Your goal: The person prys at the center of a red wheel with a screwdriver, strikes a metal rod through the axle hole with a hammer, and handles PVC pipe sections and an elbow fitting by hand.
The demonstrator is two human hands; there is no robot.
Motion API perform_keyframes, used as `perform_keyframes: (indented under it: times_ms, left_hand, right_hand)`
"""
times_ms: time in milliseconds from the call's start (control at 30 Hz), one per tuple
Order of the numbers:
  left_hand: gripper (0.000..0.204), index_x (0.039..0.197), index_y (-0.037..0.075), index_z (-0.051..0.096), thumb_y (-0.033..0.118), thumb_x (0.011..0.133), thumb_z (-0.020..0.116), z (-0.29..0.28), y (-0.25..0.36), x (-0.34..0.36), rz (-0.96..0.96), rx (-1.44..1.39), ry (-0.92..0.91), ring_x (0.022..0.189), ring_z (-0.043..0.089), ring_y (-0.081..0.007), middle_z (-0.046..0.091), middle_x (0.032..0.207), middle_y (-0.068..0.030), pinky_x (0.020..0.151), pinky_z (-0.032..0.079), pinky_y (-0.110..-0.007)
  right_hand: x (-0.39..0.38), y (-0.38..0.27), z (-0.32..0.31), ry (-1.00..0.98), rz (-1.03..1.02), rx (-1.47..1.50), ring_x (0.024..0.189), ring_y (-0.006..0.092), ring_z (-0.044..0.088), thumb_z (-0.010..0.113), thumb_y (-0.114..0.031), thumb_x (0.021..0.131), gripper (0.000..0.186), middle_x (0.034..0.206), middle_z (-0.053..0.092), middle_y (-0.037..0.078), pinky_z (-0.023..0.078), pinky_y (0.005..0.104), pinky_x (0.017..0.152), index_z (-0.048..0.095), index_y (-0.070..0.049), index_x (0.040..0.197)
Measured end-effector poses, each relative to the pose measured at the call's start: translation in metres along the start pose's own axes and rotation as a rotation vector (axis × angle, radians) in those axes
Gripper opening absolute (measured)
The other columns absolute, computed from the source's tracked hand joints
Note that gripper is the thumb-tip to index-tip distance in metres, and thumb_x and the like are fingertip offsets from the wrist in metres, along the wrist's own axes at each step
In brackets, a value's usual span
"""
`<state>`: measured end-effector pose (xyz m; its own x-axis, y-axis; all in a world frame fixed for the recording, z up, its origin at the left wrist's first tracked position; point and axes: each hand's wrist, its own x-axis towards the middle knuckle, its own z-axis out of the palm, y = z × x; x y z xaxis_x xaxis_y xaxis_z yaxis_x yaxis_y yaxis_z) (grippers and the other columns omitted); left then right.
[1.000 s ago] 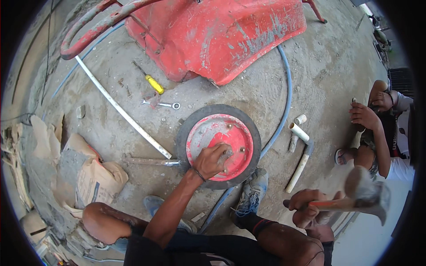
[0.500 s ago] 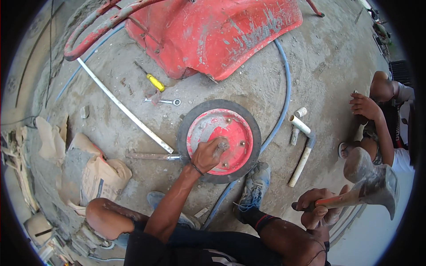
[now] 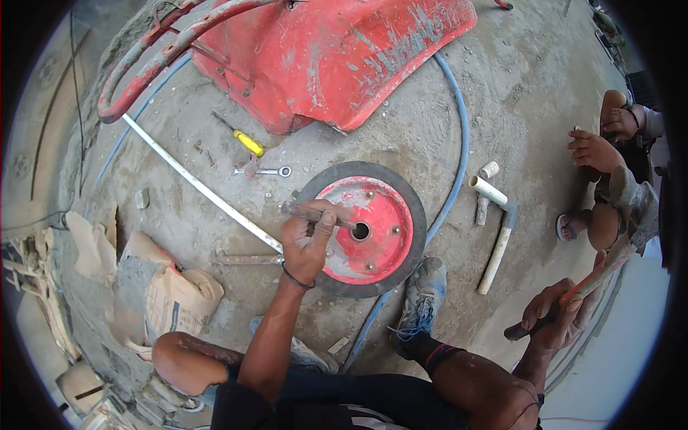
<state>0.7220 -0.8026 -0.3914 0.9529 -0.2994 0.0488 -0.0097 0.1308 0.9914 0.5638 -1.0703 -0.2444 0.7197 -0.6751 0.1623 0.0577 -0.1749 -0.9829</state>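
- Moved since half a second ago: left hand (image 3: 304, 247) has drawn leftward off the middle of the wheel (image 3: 380, 249), baring its centre hole (image 3: 360, 231); hammer (image 3: 608, 268) has swung forward, head higher in view.
- Right hand (image 3: 555, 313): fingers curled round the hammer's handle, dark butt poking out below.
- Left hand: thumb and fingers pinching a short metal rod (image 3: 307, 213), tip by the hole; can't tell if touching.
- Wheel: flat on the ground, just beyond the right shoe (image 3: 421, 301), red rim ringed by black tyre.
- Either side: paper bag (image 3: 179, 297) left, pipe pieces (image 3: 494, 258) right.
- Beyond: spanner (image 3: 266, 172), then yellow-handled screwdriver (image 3: 249, 142).
- Farthest: dented red barrow tub (image 3: 322, 64).
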Motion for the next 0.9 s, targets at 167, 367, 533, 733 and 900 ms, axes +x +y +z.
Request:
perform_keyframes:
  times_ms: [167,367,533,733,900]
  left_hand:
    - [0.014,0.106,0.003,0.050,0.015,0.099,0.051,0.006,0.058,0.008,0.078,-0.127,0.165,0.065,0.054,-0.0141,0.054,0.073,-0.0055,0.071,0.051,-0.033]
    - [0.020,0.105,0.002,0.056,0.010,0.088,0.064,0.019,0.022,-0.078,-0.616,0.613,-0.057,0.067,0.052,-0.0116,0.051,0.081,-0.0039,0.055,0.046,-0.029]
    - [0.052,0.110,0.004,0.057,0.005,0.061,0.075,0.039,-0.062,-0.137,0.074,1.179,-0.448,0.074,0.063,-0.0338,0.047,0.115,-0.0209,0.062,0.055,-0.040]
    - [0.031,0.113,0.005,0.060,0.009,0.082,0.058,0.051,-0.059,-0.104,0.298,1.493,-0.699,0.062,0.058,-0.0204,0.056,0.102,-0.0176,0.054,0.051,-0.029]
    - [0.039,0.118,0.001,0.059,0.012,0.081,0.059,0.041,-0.033,-0.087,0.432,1.488,-0.790,0.059,0.055,-0.0162,0.055,0.090,-0.0113,0.051,0.048,-0.029]
  right_hand:
    - [-0.001,0.027,-0.052,0.068,0.156,-0.193,0.036,0.0097,0.043,0.051,-0.031,0.099,0.065,0.055,0.046,0.003,0.037,0.0233,0.032,0.021,-0.001,0.148]
    - [-0.042,0.097,-0.082,-0.131,0.733,-0.347,0.036,0.0092,0.043,0.054,-0.024,0.098,0.052,0.055,0.047,0.002,0.035,0.0235,0.032,0.039,-0.003,0.143]
    - [-0.097,0.129,-0.118,-0.263,0.952,-0.326,0.035,0.0093,0.044,0.054,-0.022,0.098,0.049,0.054,0.048,0.003,0.034,0.0236,0.033,0.041,-0.003,0.142]
    - [-0.121,0.150,-0.133,-0.204,1.172,-0.297,0.041,0.0102,0.050,0.058,-0.023,0.095,0.049,0.057,0.054,0.004,0.041,0.0263,0.038,0.045,-0.004,0.139]
    - [-0.127,0.177,-0.156,-0.484,0.863,-0.703,0.056,0.0244,0.063,0.063,-0.025,0.092,0.047,0.068,0.062,0.013,0.050,0.0344,0.051,0.051,-0.003,0.131]
